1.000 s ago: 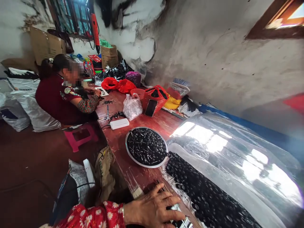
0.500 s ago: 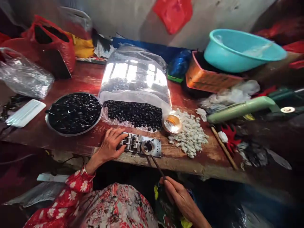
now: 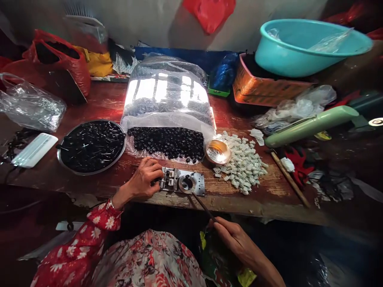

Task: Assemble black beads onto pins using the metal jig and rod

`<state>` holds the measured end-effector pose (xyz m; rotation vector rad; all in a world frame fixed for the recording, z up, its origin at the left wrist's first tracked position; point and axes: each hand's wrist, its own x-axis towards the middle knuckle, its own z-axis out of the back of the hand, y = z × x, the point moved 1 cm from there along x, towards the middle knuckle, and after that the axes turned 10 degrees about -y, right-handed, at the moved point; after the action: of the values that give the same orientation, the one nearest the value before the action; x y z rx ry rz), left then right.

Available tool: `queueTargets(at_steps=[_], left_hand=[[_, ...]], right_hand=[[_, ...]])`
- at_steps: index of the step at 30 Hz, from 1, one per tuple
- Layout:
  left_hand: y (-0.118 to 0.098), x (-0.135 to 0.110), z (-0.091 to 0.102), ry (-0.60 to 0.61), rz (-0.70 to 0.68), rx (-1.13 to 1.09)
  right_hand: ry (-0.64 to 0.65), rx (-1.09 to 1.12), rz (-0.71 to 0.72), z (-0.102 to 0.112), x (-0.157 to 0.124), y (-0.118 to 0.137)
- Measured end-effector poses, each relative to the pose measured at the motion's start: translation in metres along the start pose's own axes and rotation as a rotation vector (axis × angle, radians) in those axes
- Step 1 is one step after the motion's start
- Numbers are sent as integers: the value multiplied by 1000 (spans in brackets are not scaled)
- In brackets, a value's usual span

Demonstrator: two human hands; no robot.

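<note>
A small metal fixture (image 3: 196, 184) with a round ring on top lies at the table's front edge. My left hand (image 3: 147, 177) has its fingers curled over the fixture's left end, gripping it; the fingertips are partly hidden. Between finger and thumb, my right hand (image 3: 231, 233) grips the lower end of a thin dark rod (image 3: 205, 207). The rod's far end reaches the ring; I cannot tell whether it is fixed there. Behind the fixture, small black round parts (image 3: 167, 143) spill from a clear plastic bag (image 3: 170, 105). A copper-coloured bowl (image 3: 218, 152) stands to their right.
A pile of small pale pieces (image 3: 247, 167) lies on the right. To the left sits a round tray (image 3: 61, 161) of black parts with metal pins. Farther right are a wooden stick (image 3: 290, 179), a green tube (image 3: 311, 126) and a blue basin (image 3: 299, 59) over an orange basket (image 3: 263, 89).
My left hand's fingers have drawn in and curled more at the fixture's left end. My right hand stays on the rod, with little movement against the fixture. The view has shifted slightly.
</note>
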<state>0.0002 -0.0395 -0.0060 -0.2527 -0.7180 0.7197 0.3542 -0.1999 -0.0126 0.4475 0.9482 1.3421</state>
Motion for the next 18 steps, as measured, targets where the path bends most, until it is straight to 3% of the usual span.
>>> queueTargets(at_steps=[7, 12, 18], left_hand=[[0, 11, 4, 97, -29, 12], [-2, 9, 5, 100, -38, 72], [2, 6, -11, 63, -4, 42]], right_hand=[[58, -61, 67, 22, 15, -11], [14, -154, 155, 39, 28, -7], [-102, -347, 295, 45, 29, -14]])
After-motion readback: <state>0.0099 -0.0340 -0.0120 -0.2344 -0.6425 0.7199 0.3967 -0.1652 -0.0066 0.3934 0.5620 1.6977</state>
